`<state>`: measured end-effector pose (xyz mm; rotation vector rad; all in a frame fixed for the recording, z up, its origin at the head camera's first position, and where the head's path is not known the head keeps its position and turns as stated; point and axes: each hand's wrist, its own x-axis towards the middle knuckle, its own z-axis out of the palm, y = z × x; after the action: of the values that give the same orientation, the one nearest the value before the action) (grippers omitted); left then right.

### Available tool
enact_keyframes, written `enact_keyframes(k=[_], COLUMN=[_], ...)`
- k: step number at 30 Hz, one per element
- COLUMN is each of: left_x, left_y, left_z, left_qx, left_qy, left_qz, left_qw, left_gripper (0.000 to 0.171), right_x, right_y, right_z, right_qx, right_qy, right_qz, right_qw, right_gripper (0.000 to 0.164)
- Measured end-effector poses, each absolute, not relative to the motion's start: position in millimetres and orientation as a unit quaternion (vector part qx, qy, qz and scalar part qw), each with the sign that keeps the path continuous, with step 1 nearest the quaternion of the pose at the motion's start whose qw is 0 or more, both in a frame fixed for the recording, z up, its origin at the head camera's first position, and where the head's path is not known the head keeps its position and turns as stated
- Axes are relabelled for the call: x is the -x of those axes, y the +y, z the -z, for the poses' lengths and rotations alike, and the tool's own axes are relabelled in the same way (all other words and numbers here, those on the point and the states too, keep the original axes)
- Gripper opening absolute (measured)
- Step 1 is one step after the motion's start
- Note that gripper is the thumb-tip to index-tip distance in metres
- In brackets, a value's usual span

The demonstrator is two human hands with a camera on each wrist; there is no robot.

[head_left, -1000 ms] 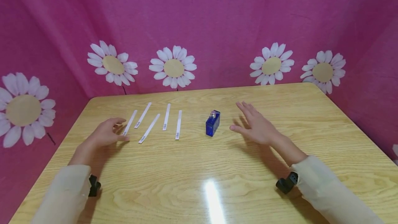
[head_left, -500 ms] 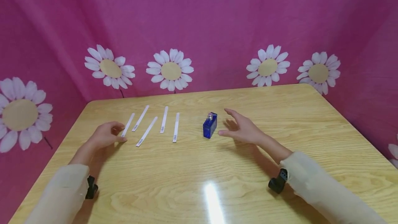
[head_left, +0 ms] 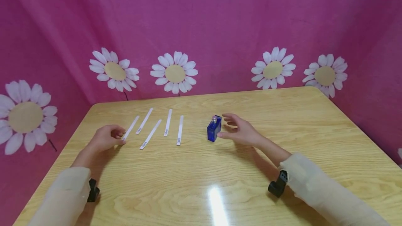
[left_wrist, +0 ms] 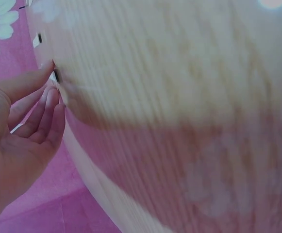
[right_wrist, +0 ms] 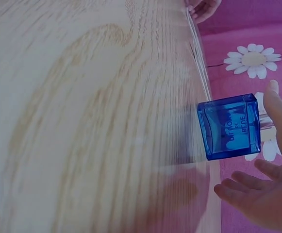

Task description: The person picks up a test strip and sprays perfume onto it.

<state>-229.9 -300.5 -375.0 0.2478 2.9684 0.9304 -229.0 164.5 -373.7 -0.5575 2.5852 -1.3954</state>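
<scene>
left hand at strip near left edge of table, cannot tell if it pinches | right hand loose, beside bottle | bottle stands toward far edge

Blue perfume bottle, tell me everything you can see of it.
The blue perfume bottle is a translucent, boxy block that looks like glass, with dark lettering on a broad face and a shiny, pinkish top. It stands upright on the wood-grain table, right of the white strips. The right hand's grip is beside it; whether any finger touches it is unclear.
</scene>
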Motion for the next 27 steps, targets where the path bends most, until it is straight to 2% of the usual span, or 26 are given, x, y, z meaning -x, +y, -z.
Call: enact_keyframes(k=[14, 27], left_x=[235, 244], left_y=[-317, -322], left_z=[372, 365], left_qx=[-0.056, -0.038], left_qy=[0.939, 0.940], left_qz=[-0.334, -0.323], left_qw=[0.063, 0.103], left_gripper=[0.044, 0.048], right_x=[233, 235], right_y=[148, 135], right_z=[380, 383], right_qx=[0.181, 0.157], right_qy=[0.849, 0.864], right_qz=[0.491, 0.476], right_qw=[0.077, 0.053], right_gripper=[0.075, 0.072])
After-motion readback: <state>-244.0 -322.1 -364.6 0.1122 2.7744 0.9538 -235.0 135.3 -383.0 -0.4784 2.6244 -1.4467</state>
